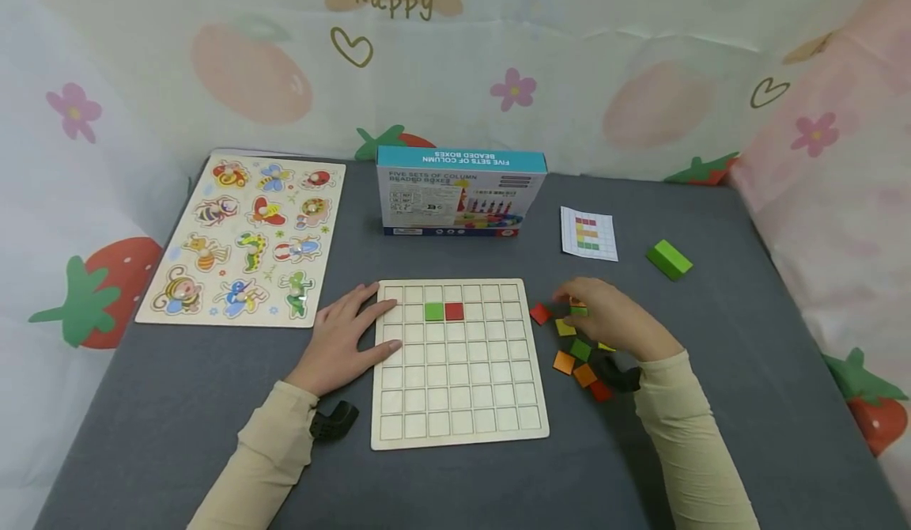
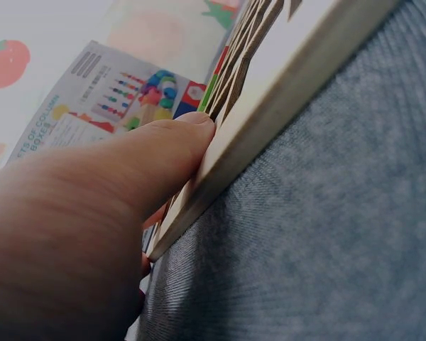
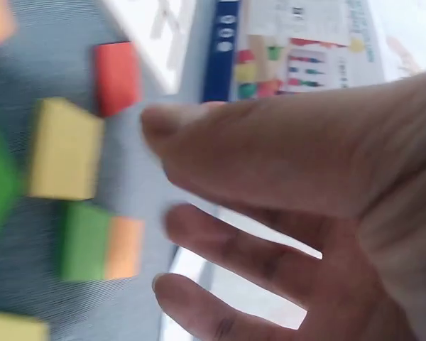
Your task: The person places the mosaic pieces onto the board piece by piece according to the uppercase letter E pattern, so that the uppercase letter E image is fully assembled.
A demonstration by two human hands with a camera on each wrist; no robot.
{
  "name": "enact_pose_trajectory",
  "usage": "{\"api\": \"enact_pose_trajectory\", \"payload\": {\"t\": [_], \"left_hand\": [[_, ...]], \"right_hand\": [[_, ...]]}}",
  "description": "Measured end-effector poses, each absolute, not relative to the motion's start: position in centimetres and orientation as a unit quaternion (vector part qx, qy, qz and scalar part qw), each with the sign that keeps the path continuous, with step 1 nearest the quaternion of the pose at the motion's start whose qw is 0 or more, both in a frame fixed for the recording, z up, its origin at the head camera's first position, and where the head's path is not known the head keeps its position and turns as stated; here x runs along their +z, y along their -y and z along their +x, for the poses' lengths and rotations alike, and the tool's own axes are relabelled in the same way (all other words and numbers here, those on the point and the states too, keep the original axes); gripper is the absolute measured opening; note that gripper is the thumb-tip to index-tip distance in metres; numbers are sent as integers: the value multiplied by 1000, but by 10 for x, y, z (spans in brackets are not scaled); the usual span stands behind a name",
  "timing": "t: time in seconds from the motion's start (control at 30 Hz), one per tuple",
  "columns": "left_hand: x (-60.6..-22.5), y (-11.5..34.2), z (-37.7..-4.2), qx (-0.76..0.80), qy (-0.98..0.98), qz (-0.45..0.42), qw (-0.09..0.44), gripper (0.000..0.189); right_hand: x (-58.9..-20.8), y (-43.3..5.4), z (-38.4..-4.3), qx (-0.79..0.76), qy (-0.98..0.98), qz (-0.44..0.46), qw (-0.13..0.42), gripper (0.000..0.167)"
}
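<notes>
My left hand (image 1: 338,348) rests on the left edge of a white wooden grid board (image 1: 455,395), fingers extended over the rim. In the left wrist view its thumb (image 2: 163,153) touches the rim. A green tile (image 1: 434,312) and a red tile (image 1: 454,311) sit side by side in the board's upper cells. My right hand (image 1: 615,318) is over loose tiles to the board's right. In the right wrist view its thumb and fingers are apart and hold nothing, close to a green block (image 3: 85,245) with an orange one beside it. A yellow tile (image 3: 65,149) lies nearby.
A pattern card (image 1: 589,234) and a long green block (image 1: 669,259) lie at the back right. Behind the board stands a cardboard box (image 1: 455,198). An insect puzzle board (image 1: 245,237) lies at the left. More orange tiles (image 1: 564,362) lie near the right wrist.
</notes>
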State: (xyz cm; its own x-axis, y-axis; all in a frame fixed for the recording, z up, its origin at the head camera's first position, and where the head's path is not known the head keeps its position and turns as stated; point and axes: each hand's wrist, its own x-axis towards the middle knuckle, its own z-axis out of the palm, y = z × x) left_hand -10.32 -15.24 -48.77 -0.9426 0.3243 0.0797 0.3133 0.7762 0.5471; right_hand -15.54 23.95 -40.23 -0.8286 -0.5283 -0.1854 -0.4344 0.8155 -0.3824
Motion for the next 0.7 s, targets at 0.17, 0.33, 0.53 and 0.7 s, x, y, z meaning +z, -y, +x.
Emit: {"api": "enact_pose_trajectory", "payload": {"t": [0.17,0.33,0.53,0.7], "left_hand": [[-489,152,-103,292,-941,170,4,65],[-488,151,-104,289,-942,174,3,64],[-489,152,-105,284,-943,170,13,65],[-488,152,-105,285,-944,167,17,65]], "right_hand": [[-418,-249,-146,-150,-942,-274,125,30],[-425,-248,-144,-148,-943,-279,107,28],[-426,-247,-146,-144,-948,-263,106,31],[-424,-245,-145,-144,-949,-255,113,33]]}}
